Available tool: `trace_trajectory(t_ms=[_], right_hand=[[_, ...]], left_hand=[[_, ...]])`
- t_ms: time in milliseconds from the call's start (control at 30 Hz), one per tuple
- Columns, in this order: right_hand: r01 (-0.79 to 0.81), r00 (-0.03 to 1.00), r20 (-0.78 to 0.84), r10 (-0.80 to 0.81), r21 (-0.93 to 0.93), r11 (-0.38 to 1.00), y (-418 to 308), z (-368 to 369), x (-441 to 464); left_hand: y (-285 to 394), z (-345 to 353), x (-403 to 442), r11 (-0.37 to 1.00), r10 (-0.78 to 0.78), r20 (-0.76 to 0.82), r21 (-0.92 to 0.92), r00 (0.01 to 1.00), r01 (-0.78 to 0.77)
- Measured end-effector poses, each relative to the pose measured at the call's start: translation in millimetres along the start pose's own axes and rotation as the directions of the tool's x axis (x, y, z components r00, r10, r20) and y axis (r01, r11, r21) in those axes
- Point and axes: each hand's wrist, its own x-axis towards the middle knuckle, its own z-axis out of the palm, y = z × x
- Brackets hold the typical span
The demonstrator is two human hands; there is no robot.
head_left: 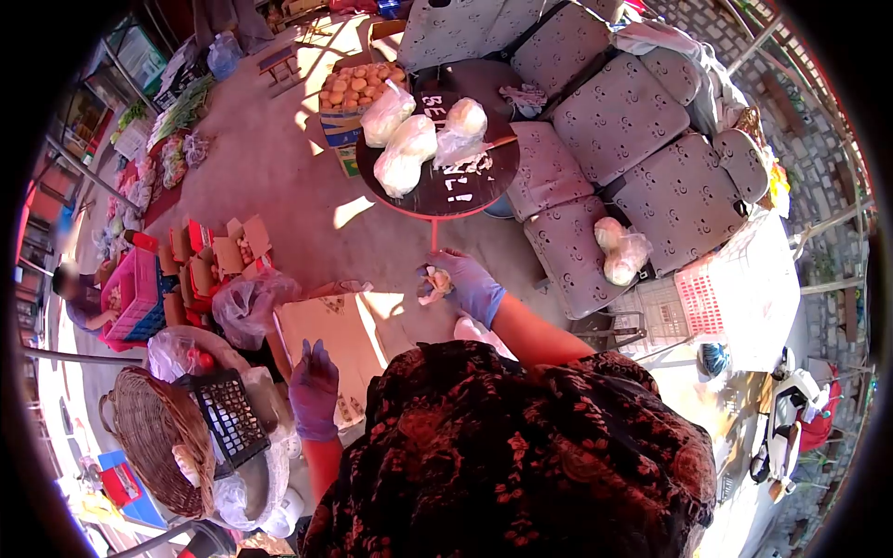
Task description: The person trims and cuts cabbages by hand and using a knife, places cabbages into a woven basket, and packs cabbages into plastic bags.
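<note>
My right hand [473, 286], in a purple glove, is closed around a small crumpled, pale-brown piece [434, 285]; its kind cannot be made out. My left hand [314, 392], gloved likewise, holds nothing and has its fingers extended. It hovers at the left side of a cardboard box [326, 327]. Beyond my right hand stands a round dark table [423, 197] with a red rim and white lettering. On it lie several plastic bags [406, 153] of pale, rounded contents, pale scraps [480, 165] and what looks like a knife [502, 142].
Grey patterned seats [621, 116] line the right, one bearing a filled plastic bag [621, 251]. A crate of round orange-brown produce [358, 86] stands behind the table. At left are a wicker basket [153, 437], a black crate [231, 418], open cartons [237, 244] and another person [84, 302].
</note>
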Motion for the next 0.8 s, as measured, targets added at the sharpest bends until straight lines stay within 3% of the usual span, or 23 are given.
trace_trajectory(t_ms=[133,167,267,300,433,533,667,700,800], right_hand=[[0.007,0.998,0.063,-0.010,0.061,0.998,-73,-57,34],[0.021,0.999,-0.050,-0.014,0.125,0.992,-89,-60,36],[0.098,0.995,-0.055,-0.089,0.182,0.978,-125,-92,55],[0.110,0.986,-0.137,-0.090,0.148,0.983,-136,-95,59],[0.109,0.988,-0.138,-0.075,0.253,0.961,-153,-127,98],[0.121,0.977,-0.205,-0.053,0.332,0.935,-160,-147,131],[0.123,0.947,-0.322,-0.015,0.317,0.940,-178,-149,168],[0.104,0.955,-0.296,-0.014,0.291,0.951,-183,-151,180],[0.108,0.897,-0.443,0.016,0.254,0.961,-184,-176,237]], left_hand=[[-54,51,65,0.998,-0.046,-0.020,0.032,0.999,0.047],[-66,62,77,0.995,-0.064,-0.041,0.075,0.997,0.067],[-88,88,105,0.977,-0.147,-0.085,0.145,0.985,0.158],[-91,91,114,0.968,-0.126,-0.099,0.207,0.987,0.144],[-96,105,164,0.941,-0.135,-0.212,0.277,0.968,0.192],[-94,116,222,0.923,-0.218,-0.182,0.280,0.959,0.263],[-96,124,317,0.834,-0.213,-0.209,0.471,0.954,0.289],[-99,141,339,0.753,-0.156,-0.270,0.590,0.950,0.291],[-103,150,418,0.536,-0.166,-0.265,0.784,0.950,0.313]])
